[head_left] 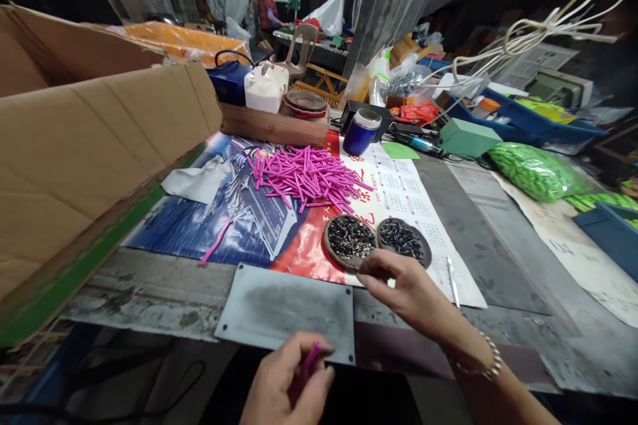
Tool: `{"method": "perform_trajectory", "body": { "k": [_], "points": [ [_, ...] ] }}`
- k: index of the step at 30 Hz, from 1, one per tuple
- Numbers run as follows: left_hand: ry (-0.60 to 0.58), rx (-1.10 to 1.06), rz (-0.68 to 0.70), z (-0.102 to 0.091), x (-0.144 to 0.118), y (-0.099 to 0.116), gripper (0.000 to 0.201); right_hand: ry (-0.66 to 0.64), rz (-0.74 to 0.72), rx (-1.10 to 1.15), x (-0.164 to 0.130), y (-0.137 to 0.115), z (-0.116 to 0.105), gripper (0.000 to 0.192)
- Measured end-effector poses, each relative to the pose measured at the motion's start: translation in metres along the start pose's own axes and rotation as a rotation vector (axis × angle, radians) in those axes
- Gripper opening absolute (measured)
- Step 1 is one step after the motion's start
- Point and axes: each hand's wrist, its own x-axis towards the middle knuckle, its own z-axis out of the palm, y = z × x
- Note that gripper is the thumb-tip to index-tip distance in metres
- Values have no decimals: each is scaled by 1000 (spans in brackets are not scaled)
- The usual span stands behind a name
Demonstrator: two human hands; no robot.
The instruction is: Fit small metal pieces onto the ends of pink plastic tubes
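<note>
My left hand (292, 378) is closed round a pink stick (312, 357), just off the near edge of a grey metal plate (286, 309). Bent fingers of my right hand (399, 282) come together at the near rim of a round dish of small dark and shiny metal parts (349, 239); what sits between the fingertips is too small to make out. Beside that dish stands a second one with dark pin-like parts (401, 239). Farther back lies a heap of pink sticks (309, 176), and one loose pink stick (216, 241) rests to the left.
A large cardboard box (109, 126) takes up the left side. Behind the heap stand a wooden block (274, 125) and a blue jar (362, 131). A silver pen-like tool (452, 281) lies right of the dishes. Bagged green pieces (535, 169) sit farther right. Someone is seated in the background.
</note>
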Motion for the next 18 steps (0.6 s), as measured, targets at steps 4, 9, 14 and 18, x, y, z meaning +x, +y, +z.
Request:
{"method": "perform_trajectory", "body": {
  "k": [4, 9, 14, 18],
  "points": [
    [-85, -303, -121, 9, 22, 20, 29, 12, 26, 710, -28, -12, 18, 23],
    [-110, -481, -118, 25, 30, 26, 28, 32, 180, 1129, -47, -21, 48, 31],
    [-40, -369, -47, 30, 23, 19, 25, 108, 204, 1198, -53, -21, 65, 36],
    [12, -222, 51, 30, 22, 22, 24, 131, 186, 1199, -54, -24, 67, 35]
  ]
}}
